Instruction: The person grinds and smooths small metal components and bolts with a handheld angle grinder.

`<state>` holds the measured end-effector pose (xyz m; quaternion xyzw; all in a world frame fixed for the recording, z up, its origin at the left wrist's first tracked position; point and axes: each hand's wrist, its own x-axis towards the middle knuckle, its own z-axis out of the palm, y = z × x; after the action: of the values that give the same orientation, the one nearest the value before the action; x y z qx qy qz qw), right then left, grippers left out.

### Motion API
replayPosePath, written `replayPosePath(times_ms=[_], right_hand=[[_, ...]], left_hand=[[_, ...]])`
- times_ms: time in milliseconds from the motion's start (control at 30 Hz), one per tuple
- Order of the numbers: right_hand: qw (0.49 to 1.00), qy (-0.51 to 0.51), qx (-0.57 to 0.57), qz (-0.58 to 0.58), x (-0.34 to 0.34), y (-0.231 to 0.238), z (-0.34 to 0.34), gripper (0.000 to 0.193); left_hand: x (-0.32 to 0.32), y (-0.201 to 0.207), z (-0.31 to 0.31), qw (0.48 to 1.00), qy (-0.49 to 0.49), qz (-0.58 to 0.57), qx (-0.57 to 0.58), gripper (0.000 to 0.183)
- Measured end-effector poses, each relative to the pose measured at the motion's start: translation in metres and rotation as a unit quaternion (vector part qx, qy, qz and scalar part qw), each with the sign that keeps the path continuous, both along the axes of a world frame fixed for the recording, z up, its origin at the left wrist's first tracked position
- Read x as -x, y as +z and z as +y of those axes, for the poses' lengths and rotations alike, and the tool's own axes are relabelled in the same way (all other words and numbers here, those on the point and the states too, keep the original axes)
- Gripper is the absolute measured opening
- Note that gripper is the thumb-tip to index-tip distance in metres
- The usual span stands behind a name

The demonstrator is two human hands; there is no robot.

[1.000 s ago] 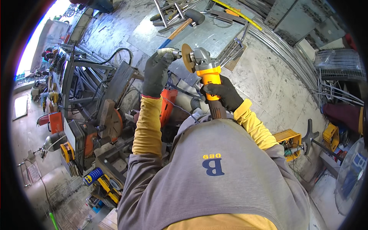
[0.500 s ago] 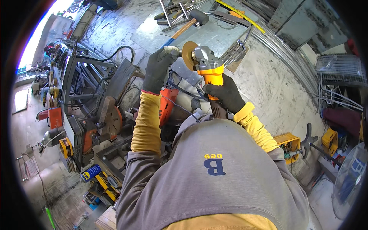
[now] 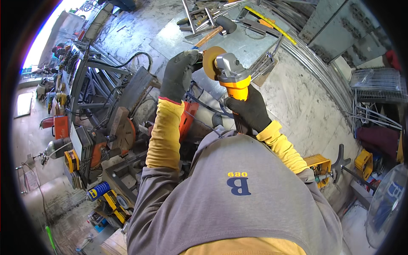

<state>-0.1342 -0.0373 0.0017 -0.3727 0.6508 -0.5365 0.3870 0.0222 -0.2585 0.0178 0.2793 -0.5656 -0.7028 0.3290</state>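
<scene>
My right hand (image 3: 253, 111), in a dark work glove, is wrapped round the body of a yellow and grey angle grinder (image 3: 235, 78). A thin tan disc (image 3: 211, 63) stands at the grinder's head, turned toward my other hand. My left hand (image 3: 176, 73), gloved as well, is closed with its fingertips pinched around a small metal piece (image 3: 198, 51) beside the disc's left edge. Most of that piece is hidden by the glove, and I cannot tell whether it touches the disc.
Beyond my hands lie a mallet (image 3: 226, 24), metal offcuts and a yellow ruler (image 3: 272, 25) on a metal sheet (image 3: 170, 37). Long metal tubes (image 3: 316, 63) run along the right. A chop saw (image 3: 124, 131) stands left, a spray can (image 3: 100, 190) lower left, a fan (image 3: 386, 208) lower right.
The grinder has tipped slightly and its disc shows more broadly. My left hand has turned, so less of the metal piece shows. The whole view has shifted slightly.
</scene>
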Motion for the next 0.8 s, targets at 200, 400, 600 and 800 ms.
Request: replayPosePath(times_ms=[200, 400, 600, 800], right_hand=[[0.997, 0.011, 0.002, -0.081, 0.006, -0.001, 0.001, 0.041], [0.986, 0.019, 0.013, -0.168, 0.01, -0.007, 0.001, 0.045], [0.989, 0.013, 0.009, -0.15, 0.011, -0.007, 0.001, 0.045], [0.998, 0.005, -0.016, -0.054, 0.005, 0.006, 0.002, 0.047]], left_hand=[[-0.004, 0.012, 0.001, 0.996, -0.017, 0.048, -0.072, 0.028], [-0.003, 0.004, -0.002, 0.999, -0.008, -0.027, -0.041, 0.031], [0.007, 0.01, 0.006, 0.997, -0.019, -0.08, 0.006, 0.03], [0.01, 0.002, 0.0, 0.998, -0.005, -0.058, -0.036, 0.03]])
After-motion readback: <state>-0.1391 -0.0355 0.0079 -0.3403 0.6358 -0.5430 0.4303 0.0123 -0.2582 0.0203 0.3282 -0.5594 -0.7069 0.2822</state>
